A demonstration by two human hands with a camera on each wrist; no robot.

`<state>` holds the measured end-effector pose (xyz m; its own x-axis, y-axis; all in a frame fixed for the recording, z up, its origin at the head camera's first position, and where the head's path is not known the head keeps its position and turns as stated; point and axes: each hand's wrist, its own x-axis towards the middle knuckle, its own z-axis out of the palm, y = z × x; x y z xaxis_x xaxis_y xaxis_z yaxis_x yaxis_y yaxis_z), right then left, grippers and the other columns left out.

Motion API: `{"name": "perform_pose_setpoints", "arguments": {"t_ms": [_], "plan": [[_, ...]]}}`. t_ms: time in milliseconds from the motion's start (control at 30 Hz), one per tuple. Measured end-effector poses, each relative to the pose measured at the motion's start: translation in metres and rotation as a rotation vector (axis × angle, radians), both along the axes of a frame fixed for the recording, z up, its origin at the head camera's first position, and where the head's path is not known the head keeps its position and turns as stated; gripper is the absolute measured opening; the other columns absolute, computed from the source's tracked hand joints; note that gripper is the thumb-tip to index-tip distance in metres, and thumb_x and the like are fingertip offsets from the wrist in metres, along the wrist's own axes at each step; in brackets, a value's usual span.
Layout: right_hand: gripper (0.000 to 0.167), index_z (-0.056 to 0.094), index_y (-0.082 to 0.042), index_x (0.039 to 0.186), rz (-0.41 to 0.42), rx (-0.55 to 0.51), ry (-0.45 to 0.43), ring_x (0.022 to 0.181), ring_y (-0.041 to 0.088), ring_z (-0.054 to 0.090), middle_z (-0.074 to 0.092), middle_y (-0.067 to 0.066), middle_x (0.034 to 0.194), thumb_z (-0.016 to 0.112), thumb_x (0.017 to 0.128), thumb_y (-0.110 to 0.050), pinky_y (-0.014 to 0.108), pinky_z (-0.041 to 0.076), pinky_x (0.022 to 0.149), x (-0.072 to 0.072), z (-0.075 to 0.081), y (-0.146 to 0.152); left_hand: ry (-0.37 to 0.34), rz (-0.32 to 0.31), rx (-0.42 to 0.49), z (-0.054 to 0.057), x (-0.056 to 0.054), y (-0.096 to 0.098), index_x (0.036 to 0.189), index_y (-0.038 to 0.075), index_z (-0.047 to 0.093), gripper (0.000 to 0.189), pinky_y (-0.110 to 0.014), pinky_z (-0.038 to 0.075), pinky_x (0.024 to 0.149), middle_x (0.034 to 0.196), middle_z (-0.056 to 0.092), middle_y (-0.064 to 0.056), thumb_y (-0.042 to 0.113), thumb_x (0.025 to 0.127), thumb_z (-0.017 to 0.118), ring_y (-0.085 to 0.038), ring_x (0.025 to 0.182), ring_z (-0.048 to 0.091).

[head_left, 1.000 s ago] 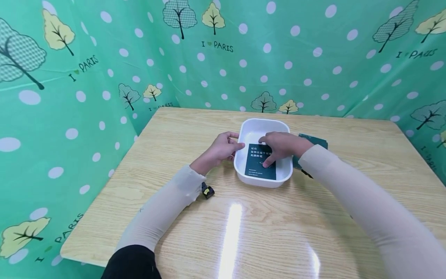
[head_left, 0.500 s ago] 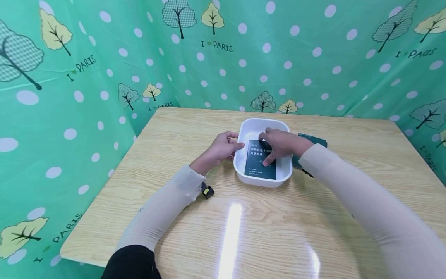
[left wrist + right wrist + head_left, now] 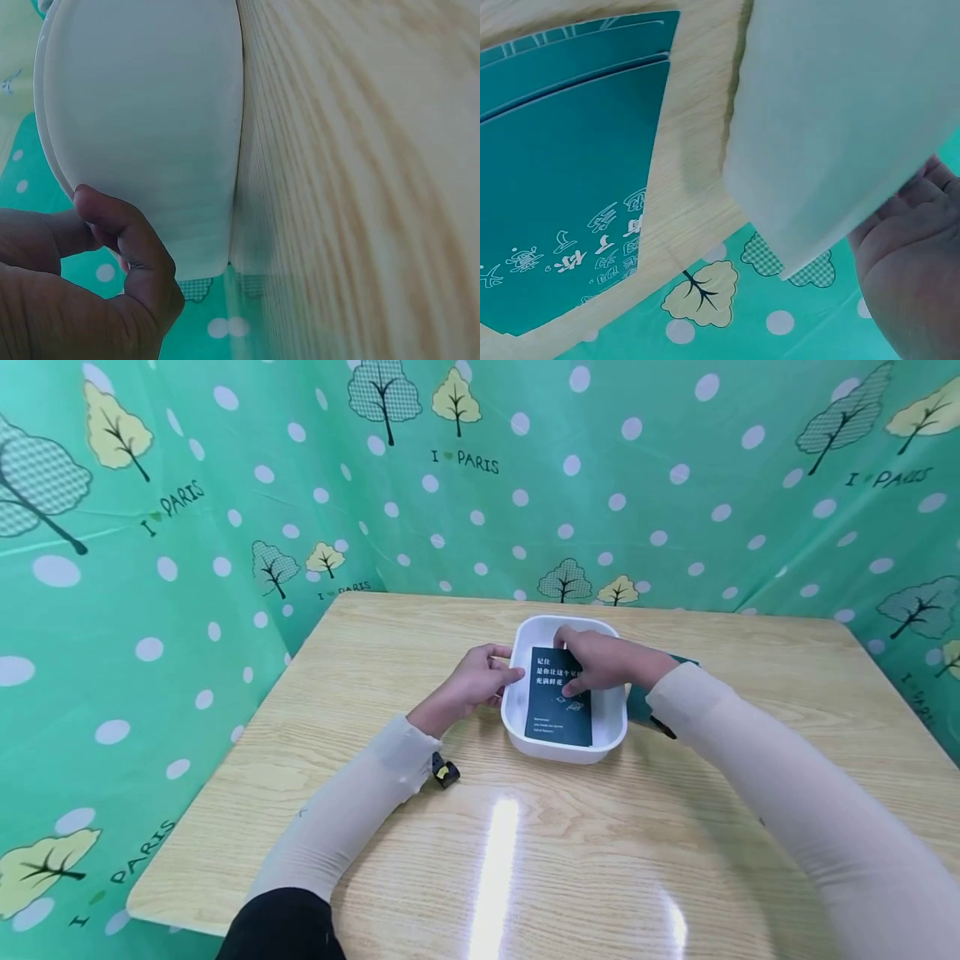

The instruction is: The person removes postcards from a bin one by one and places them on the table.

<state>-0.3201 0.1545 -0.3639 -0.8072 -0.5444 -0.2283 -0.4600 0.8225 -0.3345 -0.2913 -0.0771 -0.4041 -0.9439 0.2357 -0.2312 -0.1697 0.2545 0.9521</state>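
Note:
A white plastic basin (image 3: 566, 755) stands on the table. My left hand (image 3: 478, 678) holds its left rim, thumb over the edge. The left wrist view shows curled fingers against the basin's outer wall (image 3: 150, 112). Inside the basin lies a dark green card (image 3: 553, 714) with white printed text. My right hand (image 3: 600, 657) reaches in over the right rim and grips the card, thumb on its face and fingers at its upper edge. The right wrist view has the basin's wall hiding those fingertips; only part of the right hand (image 3: 911, 259) shows.
To the right of the basin lies a teal printed packet (image 3: 570, 142), partly under the right forearm in the head view. A small black object with a yellow mark (image 3: 446, 772) sits by the left forearm. A green patterned curtain (image 3: 480, 527) hangs behind the wooden table (image 3: 390, 877).
Within the basin, the card has shifted toward the far end, its upper edge now higher. My right hand has moved slightly back with it. The left hand stays on the rim.

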Motion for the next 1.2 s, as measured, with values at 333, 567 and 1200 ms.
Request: {"name": "perform_pose_setpoints", "arguments": {"t_ms": [333, 567, 1200], "plan": [[0.058, 0.039, -0.006, 0.144, 0.009, -0.06, 0.03, 0.122, 0.033, 0.057, 0.058, 0.019, 0.132, 0.071, 0.096, -0.009, 0.054, 0.046, 0.108, 0.001, 0.01, 0.002, -0.006, -0.001, 0.004, 0.001, 0.001, 0.0, 0.137, 0.01, 0.052, 0.041, -0.028, 0.055, 0.057, 0.101, 0.066, -0.018, 0.015, 0.1, 0.069, -0.022, 0.075, 0.064], [0.053, 0.037, -0.003, 0.148, 0.039, -0.118, 0.05, 0.135, 0.037, 0.048, 0.05, 0.022, 0.143, 0.056, 0.1, 0.003, 0.055, 0.038, 0.115, 0.002, 0.022, 0.007, -0.012, 0.005, 0.002, 0.004, 0.002, 0.001, 0.137, 0.011, 0.052, 0.041, -0.028, 0.055, 0.057, 0.107, 0.066, -0.02, 0.015, 0.1, 0.068, -0.023, 0.076, 0.064], [0.047, 0.032, -0.001, 0.148, 0.017, -0.237, 0.122, 0.127, 0.036, 0.053, 0.047, 0.023, 0.142, 0.041, 0.102, 0.005, 0.055, 0.046, 0.108, 0.003, 0.059, 0.019, -0.015, 0.015, -0.044, 0.004, 0.001, 0.001, 0.139, 0.011, 0.052, 0.043, -0.03, 0.055, 0.06, 0.102, 0.065, -0.016, 0.018, 0.1, 0.069, -0.02, 0.074, 0.062]]}}
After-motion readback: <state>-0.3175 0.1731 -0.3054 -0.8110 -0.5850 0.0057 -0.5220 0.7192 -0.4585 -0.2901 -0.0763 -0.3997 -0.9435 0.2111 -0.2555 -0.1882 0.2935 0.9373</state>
